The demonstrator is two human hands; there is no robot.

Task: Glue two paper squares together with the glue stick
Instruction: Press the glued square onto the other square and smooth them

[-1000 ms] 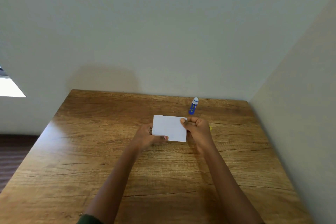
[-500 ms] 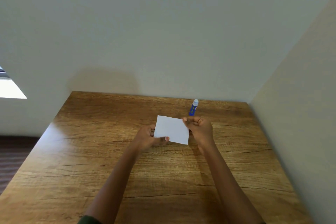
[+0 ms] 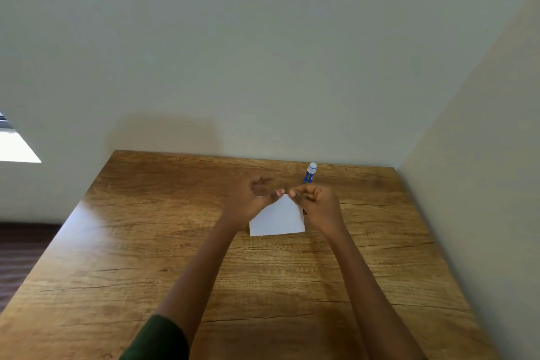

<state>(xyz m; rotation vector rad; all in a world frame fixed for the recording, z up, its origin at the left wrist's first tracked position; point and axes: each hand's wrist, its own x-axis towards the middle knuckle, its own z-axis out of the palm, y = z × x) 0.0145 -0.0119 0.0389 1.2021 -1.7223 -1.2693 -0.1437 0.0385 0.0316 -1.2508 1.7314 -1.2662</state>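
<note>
With left hand [image 3: 257, 197] and right hand [image 3: 320, 203] pinching the paper squares [image 3: 277, 221] in curled fingers, we should part them gently, glue stick [image 3: 310, 174] beyond the right hand.

Daylight enters from an overexposed window [image 3: 14, 146] at far left, and we see its pale sheen across the left of the bench [image 3: 96, 213]. A soft, broad shadow falls on the wall [image 3: 163, 131] behind. The left hand [image 3: 251, 199] is motion-blurred; the paper [image 3: 277, 219] is crisp-edged. Wide-angle distortion splays the bench's edges. Overall exposure is moderate.
</note>
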